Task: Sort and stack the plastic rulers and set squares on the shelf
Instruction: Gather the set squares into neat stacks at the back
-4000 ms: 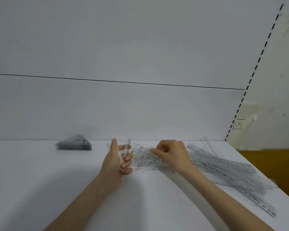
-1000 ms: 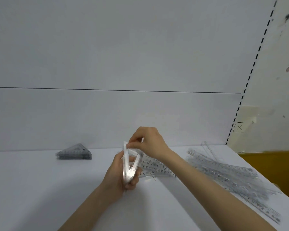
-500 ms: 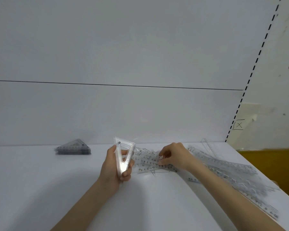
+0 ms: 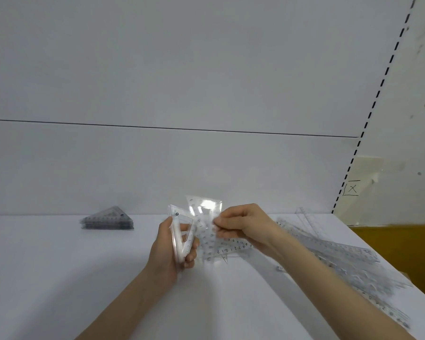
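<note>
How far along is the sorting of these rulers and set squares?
Done: one stack of set squares sits back left on the shelf. In hand: the left grip holds a bundle of set squares; the right grip pinches another clear piece, too blurred to name. Left: the loose rulers on the right.

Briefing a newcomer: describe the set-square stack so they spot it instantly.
Follow the white shelf to its back wall, left side. There lies the set-square stack. Unlike the loose rulers sprawled right, it is a neat, dark triangular pile.

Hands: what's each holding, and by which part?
Left hand grips a small bundle of set squares by the narrow lower end; right hand pinches one clear set square at its edge.
</note>
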Available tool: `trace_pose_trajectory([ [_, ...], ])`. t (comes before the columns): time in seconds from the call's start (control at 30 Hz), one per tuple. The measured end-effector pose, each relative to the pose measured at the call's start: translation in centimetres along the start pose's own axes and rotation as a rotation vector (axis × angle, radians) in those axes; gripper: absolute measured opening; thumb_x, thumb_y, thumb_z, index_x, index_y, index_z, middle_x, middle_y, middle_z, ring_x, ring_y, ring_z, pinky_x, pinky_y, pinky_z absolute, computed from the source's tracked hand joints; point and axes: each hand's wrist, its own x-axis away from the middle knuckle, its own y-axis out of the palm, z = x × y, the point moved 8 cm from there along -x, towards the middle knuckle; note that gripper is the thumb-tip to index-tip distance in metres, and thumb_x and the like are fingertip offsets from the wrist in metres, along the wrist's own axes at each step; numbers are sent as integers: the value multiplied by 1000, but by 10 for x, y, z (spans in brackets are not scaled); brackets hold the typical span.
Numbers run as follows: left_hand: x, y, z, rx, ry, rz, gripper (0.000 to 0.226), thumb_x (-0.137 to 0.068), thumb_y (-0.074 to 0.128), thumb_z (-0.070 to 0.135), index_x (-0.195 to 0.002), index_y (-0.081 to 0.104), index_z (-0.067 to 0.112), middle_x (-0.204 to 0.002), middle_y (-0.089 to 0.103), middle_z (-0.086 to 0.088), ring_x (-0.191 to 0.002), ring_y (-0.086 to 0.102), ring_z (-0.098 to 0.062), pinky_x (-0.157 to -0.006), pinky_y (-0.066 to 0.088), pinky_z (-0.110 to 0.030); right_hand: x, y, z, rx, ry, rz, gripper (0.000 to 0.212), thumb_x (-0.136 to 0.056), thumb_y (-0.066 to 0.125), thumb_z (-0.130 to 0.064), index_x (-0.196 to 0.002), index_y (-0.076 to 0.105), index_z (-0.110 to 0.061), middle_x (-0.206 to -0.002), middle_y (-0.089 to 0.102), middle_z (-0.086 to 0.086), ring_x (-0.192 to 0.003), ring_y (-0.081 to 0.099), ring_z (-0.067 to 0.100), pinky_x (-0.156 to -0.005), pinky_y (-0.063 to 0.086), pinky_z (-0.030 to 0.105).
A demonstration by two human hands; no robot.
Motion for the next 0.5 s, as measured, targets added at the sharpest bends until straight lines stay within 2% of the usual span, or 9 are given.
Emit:
trace_pose_trajectory([
  [0.07,1,3,-1,-5,-2,-15,43,-91,35,47,-81,55,10,-53,51,-9,-37,41,-20,-44,28,-20,-2,23,5,1,15,18,6,-81,71,1,-84,71,5,-73,71,9,-65,70,16,-68,58,22],
  [0.13,1,4,0,-14,3,-24,45,-91,33,45,-79,58,10,-54,52,-9,-40,42,-20,-44,29,-21,-4,33,10,74,11,96,12,-79,75,-4,-83,71,7,-66,69,8,-55,66,12,-55,53,19],
  [0.2,1,3,3,-15,19,-25,49,-93,29,43,-74,58,8,-55,51,-10,-38,42,-20,-42,32,-20,-5,36,13,168,-26,179,13,-78,78,-9,-78,72,2,-55,64,2,-46,57,8,-44,43,17],
  [0.33,3,-2,4,-7,24,13,49,-93,28,41,-71,58,9,-56,49,-11,-39,43,-21,-43,36,-20,-10,39,16,379,-128,302,15,-76,79,-22,-67,69,-15,-46,56,-10,-47,47,3,-54,40,20],
  [0.43,4,-2,5,39,17,7,46,-94,27,42,-69,50,11,-50,45,-8,-29,32,-15,-39,21,-11,-14,43,18,518,-158,332,22,-70,81,-32,-60,64,-20,-52,61,-7,-48,48,3,-55,41,24],
  [0.5,4,-1,6,75,15,-11,47,-95,26,44,-72,50,11,-49,43,-9,-26,26,-13,-41,17,-10,-16,40,14,546,-167,308,25,-69,82,-36,-62,64,-20,-54,58,-6,-49,47,5,-52,38,23],
])
